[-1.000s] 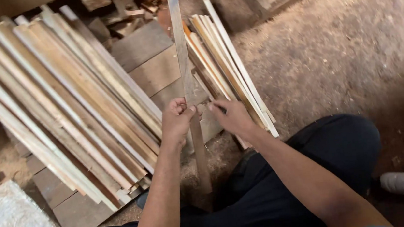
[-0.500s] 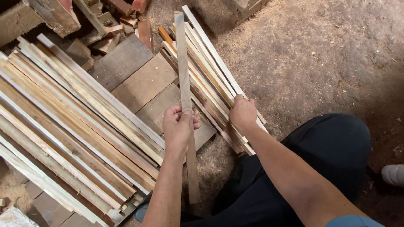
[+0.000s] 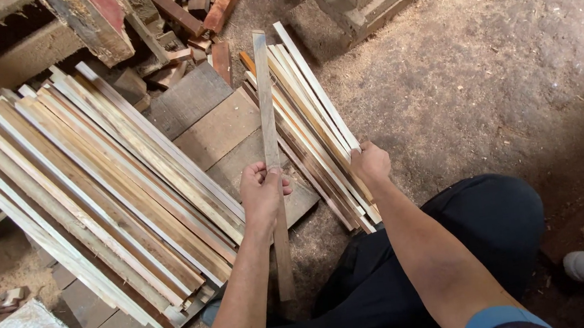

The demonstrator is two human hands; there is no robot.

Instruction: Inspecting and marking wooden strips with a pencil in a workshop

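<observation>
Now your left hand (image 3: 261,194) grips a long wooden slat (image 3: 267,116) at frame centre, while your right hand (image 3: 370,163) clasps the smaller slat bundle (image 3: 313,123) beside it.

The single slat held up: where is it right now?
Head view, centre: the slat is gripped in the left hand, between the big stack and the small stack.

I am wearing dark, near-black trousers (image 3: 403,281) over both legs. My forearms are showing bare, and my right arm is carrying a blue sleeve edge (image 3: 496,317). My left hand (image 3: 261,195) and right hand (image 3: 371,163) are going ungloved.
</observation>
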